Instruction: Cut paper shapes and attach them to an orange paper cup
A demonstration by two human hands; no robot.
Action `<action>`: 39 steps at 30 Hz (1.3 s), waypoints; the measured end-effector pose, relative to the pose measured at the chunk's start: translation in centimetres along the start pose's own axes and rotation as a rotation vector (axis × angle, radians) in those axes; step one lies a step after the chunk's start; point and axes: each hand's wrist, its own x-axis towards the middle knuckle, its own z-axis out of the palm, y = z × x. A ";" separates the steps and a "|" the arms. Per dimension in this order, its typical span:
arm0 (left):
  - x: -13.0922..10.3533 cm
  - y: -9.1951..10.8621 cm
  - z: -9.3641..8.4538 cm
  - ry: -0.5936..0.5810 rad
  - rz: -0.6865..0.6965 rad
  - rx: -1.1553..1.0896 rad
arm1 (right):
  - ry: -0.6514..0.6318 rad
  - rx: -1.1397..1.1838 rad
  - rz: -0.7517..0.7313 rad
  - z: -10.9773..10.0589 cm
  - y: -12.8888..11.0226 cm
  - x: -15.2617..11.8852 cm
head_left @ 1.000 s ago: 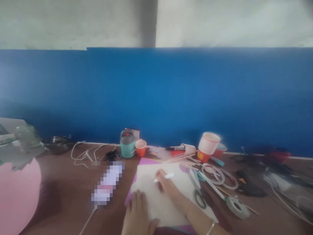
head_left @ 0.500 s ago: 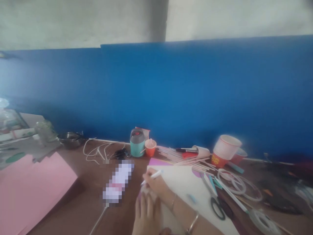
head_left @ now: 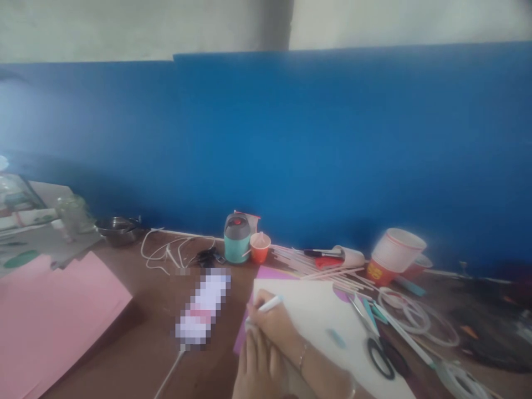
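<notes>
My right hand (head_left: 272, 321), with a bracelet at the wrist, is closed round a white marker (head_left: 271, 304) with a pale blue end. Its tip points down at the left side of a large white sheet of paper (head_left: 310, 299). Just below, my left hand (head_left: 260, 363) lies flat on the sheet, fingers stretched out and close to the tip. Purple paper (head_left: 270, 272) shows from under the white sheet. A small light blue piece (head_left: 336, 338) rests on the white sheet, and scissors with black handles (head_left: 380, 357) lie across its right side.
Pink sheets (head_left: 62, 316) lie at left, near a blurred-out phone-like object (head_left: 203, 310) with a cable. Along the blue wall stand a metal bowl (head_left: 118, 231), a teal-and-grey container (head_left: 236, 241), an orange cup (head_left: 260, 248), pale sticks (head_left: 297, 260) and stacked paper cups (head_left: 394, 255). Tape rolls (head_left: 405, 310) lie at right.
My right hand with the marker has moved slightly down the sheet, nearer my left fingers. My left hand has shifted a little down and right. The view has tilted slightly.
</notes>
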 end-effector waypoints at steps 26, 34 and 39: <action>0.3 0.1 -1.5 0.049 0.004 0.074 | 0.009 -0.085 -0.022 0.0 -0.5 -0.4; 0.2 -0.1 -1.6 0.034 0.021 0.079 | 0.025 -0.101 -0.007 0.1 -0.5 -0.4; 0.2 -0.2 -1.8 0.044 0.007 0.045 | 0.026 -0.093 -0.009 0.1 -0.5 -0.4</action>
